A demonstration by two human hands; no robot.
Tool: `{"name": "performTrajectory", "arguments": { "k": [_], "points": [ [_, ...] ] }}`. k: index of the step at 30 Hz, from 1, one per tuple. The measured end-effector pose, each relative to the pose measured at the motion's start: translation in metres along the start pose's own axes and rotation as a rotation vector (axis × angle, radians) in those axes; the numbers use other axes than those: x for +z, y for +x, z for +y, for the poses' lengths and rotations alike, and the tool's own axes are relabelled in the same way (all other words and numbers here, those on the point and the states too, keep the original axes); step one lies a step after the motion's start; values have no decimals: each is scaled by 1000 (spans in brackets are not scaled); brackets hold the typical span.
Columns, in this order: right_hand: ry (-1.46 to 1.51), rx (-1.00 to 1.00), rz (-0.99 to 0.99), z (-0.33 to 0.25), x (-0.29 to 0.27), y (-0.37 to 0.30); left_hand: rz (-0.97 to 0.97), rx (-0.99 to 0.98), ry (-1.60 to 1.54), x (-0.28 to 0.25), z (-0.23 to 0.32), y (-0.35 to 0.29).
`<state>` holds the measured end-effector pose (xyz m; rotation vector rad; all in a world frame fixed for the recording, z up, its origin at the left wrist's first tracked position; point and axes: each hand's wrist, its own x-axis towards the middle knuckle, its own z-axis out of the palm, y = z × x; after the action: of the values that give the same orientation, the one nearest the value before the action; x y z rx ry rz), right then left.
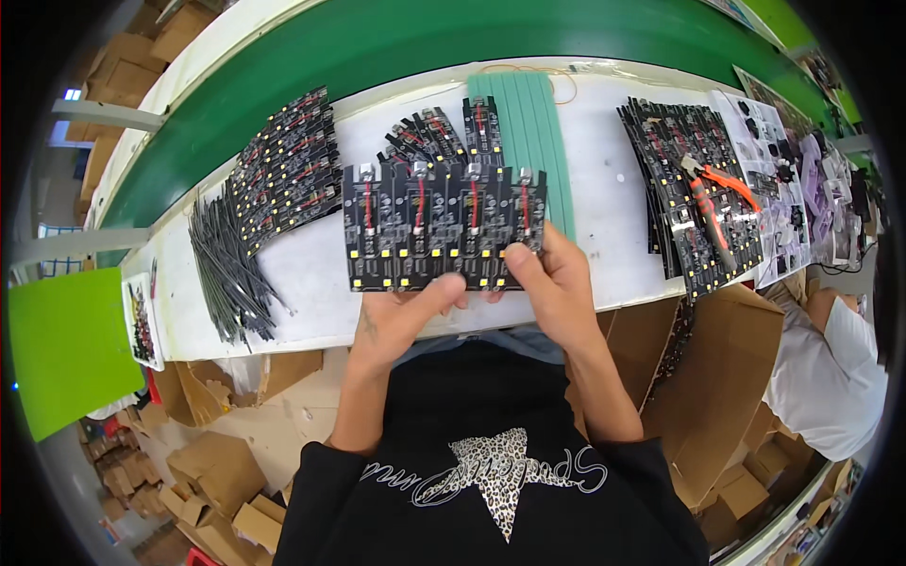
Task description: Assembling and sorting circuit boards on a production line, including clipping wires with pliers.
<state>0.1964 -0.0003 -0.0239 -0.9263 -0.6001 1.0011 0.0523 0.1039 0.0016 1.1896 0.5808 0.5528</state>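
Note:
Both my hands grip a panel of black circuit boards (pixel 444 226), raised above the white table. Short red wires and small yellow-white squares show on its face. My left hand (pixel 411 311) closes on the lower edge, its thumb pressed near the middle. My right hand (pixel 557 288) pinches the lower right corner, thumb on the front; the fingers behind are mostly hidden. Just beyond lie several loose boards (pixel 425 137) and one separate board (pixel 481 127), which rests on a green ribbed mat (pixel 533 141).
Stacked board panels (pixel 293 170) and a bundle of black cables (pixel 226 269) lie at left. At right, pliers with red-orange handles (pixel 713 212) rest on more panels (pixel 661 141). A green conveyor belt (pixel 415 38) runs along the back. Cardboard boxes (pixel 717 368) stand below; another person (pixel 830 377) sits at right.

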Motion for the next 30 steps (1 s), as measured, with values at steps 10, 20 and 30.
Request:
{"name": "performTrajectory", "arguments": {
  "k": [10,20,30],
  "points": [
    [-404,186,-33,-24,-5,-5,226,28,257,23,0,-4],
    [-750,-36,188,0,14,-6,325,188,413,19,-20,-8],
    [-337,82,-2,-19,15,38,192,111,98,-4,6,20]
  ]
}}
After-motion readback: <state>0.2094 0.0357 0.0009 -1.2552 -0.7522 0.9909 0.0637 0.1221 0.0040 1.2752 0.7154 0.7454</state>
